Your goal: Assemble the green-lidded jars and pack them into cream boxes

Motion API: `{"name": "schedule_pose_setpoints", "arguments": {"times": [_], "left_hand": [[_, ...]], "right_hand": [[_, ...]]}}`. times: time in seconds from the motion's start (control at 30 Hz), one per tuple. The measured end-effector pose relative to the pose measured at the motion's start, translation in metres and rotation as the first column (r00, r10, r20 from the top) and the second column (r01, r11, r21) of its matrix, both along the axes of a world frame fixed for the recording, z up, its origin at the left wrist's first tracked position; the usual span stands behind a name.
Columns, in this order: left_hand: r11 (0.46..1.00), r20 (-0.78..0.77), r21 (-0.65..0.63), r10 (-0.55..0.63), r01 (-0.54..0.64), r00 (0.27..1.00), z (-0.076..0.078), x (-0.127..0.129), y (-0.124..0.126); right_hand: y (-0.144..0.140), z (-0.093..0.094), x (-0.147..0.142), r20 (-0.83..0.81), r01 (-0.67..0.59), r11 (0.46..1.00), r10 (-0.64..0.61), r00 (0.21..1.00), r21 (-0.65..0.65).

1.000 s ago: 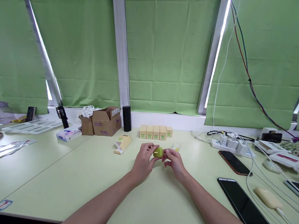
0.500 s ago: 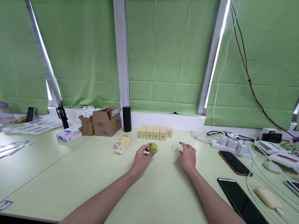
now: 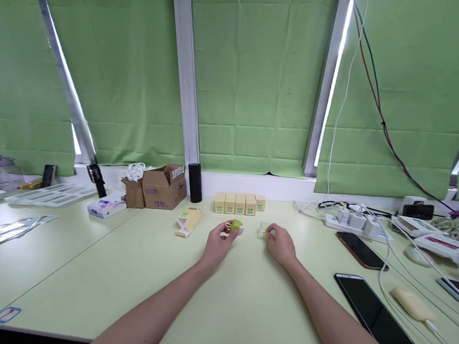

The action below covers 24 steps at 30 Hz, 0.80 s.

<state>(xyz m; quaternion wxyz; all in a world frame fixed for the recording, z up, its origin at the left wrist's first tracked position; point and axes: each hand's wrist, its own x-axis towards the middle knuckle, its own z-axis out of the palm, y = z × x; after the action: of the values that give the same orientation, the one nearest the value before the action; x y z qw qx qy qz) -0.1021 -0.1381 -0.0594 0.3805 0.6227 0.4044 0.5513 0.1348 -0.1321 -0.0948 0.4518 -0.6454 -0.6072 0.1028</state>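
Note:
My left hand (image 3: 217,244) holds a small green rounded object (image 3: 235,226) between thumb and fingertips, just above the pale green table (image 3: 84,266). My right hand (image 3: 280,245) pinches a small clear plastic case with a yellow bit inside (image 3: 264,231), a hand's width right of the green object. An open cream and green box (image 3: 187,221) lies on its side to the left of my left hand. A row of several cream and green small boxes (image 3: 238,203) stands behind both hands near the window ledge.
Brown cardboard boxes (image 3: 163,186) and a black cylinder (image 3: 194,182) stand at the back left. A white power strip (image 3: 353,221) with cables, a brown phone (image 3: 360,250), a black tablet (image 3: 379,319) and a cream charger (image 3: 413,304) lie to the right. Plastic trays (image 3: 51,194) lie far left.
My hands were together on the green object; my right hand let go, reached right to the clear case, picked it up and drew it back toward the left hand.

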Motion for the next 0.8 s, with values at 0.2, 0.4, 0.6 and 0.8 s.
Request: {"name": "schedule_pose_setpoints", "arguments": {"times": [0.2,0.4,0.6,0.8], "left_hand": [[1.0,0.049,0.014,0.005,-0.005,0.999,0.0,-0.001,0.005],[0.999,0.121,-0.003,0.038,-0.038,0.992,0.001,-0.003,0.006],[0.999,0.144,-0.026,0.027,-0.023,0.989,-0.001,-0.002,0.008],[1.0,0.139,-0.02,0.016,-0.014,0.99,0.001,-0.002,0.005]], "right_hand": [[-0.012,0.014,-0.029,-0.426,-0.283,0.949,0.316,0.848,0.141],[-0.031,0.027,-0.047,-0.889,-0.47,0.824,0.431,0.156,0.316],[-0.038,0.03,-0.049,-0.885,-0.485,0.802,0.453,0.113,0.348],[-0.034,0.026,-0.05,-0.841,-0.433,0.857,0.435,0.322,0.278]]}}
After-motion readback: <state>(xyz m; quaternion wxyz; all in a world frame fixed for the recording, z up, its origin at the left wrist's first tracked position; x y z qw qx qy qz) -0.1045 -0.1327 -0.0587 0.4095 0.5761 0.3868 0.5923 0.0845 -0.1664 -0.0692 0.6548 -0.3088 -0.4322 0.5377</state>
